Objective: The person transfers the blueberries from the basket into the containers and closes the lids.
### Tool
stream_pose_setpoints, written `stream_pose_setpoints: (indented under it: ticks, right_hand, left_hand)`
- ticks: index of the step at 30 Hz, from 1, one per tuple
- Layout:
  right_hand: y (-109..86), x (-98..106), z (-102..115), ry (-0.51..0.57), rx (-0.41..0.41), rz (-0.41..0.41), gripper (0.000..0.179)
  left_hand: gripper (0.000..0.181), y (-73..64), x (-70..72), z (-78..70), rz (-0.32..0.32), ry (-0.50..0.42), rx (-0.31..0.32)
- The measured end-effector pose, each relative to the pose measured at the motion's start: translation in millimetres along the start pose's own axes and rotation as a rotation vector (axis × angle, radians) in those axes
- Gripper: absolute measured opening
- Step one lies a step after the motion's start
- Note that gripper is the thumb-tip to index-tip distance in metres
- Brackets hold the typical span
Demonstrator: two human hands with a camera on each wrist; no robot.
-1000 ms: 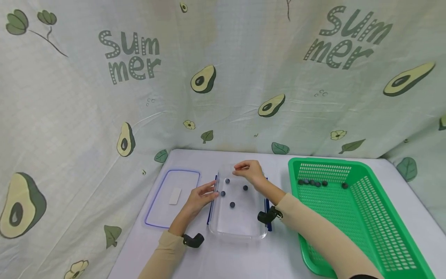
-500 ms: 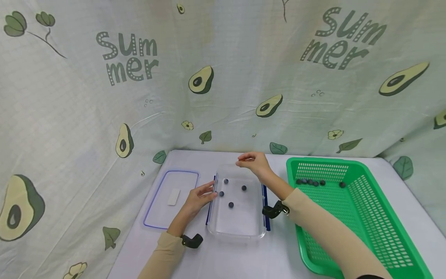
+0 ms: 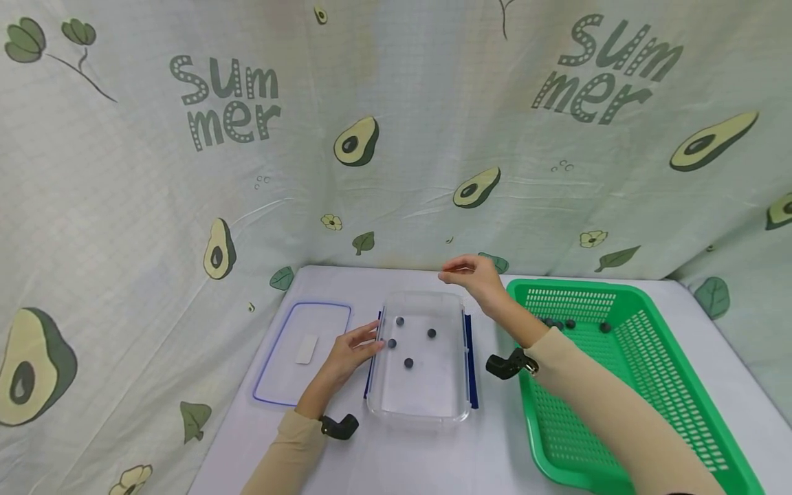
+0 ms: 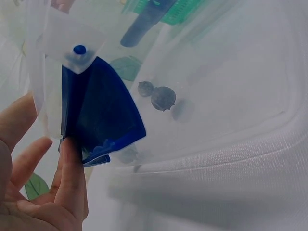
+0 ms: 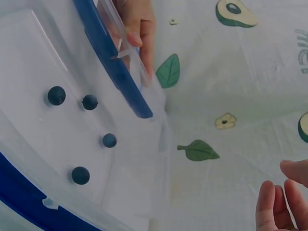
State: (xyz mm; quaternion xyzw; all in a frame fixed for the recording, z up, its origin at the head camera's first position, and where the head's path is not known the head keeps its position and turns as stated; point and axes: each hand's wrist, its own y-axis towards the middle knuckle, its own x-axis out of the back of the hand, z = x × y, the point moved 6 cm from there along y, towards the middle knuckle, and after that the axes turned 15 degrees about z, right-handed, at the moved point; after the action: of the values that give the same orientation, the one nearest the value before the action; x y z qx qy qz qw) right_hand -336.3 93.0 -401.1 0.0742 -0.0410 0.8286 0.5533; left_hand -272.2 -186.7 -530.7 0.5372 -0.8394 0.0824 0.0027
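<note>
A clear plastic container (image 3: 433,405) with blue side latches stands mid-table. Several dark blueberries (image 3: 409,363) lie scattered on its floor, also seen as round blueberries (image 5: 81,175) in the right wrist view. My left hand (image 3: 351,350) holds the container's left side, thumb at the rim. Up close in the left wrist view, the left fingers (image 4: 72,178) touch the hanging blue latch (image 4: 101,110). Beyond the container's far right corner, my right hand (image 3: 479,278) is raised. Its thumb and fingers are apart in the right wrist view, with nothing between them.
Left of the container lies a flat clear lid (image 3: 312,302) with a blue seal and a white label (image 3: 306,349). At right stands a green mesh basket (image 3: 637,364), several blueberries at its far end, partly behind my right arm. A printed curtain (image 3: 408,227) hangs behind the table.
My right hand has moved from over the container's far end up and to the right, toward the basket. The left hand stays at the container's side, and the berries lie as before.
</note>
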Motion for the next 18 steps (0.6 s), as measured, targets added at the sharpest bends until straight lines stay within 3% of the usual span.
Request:
stream_pose_setpoints:
  ticks: [18]
  right_hand:
    - [-22.8,55,-1,-0.009,-0.002,-0.064,0.035]
  left_hand:
    - [0.059,0.7,0.4,2.7,-0.006,0.030,0.006]
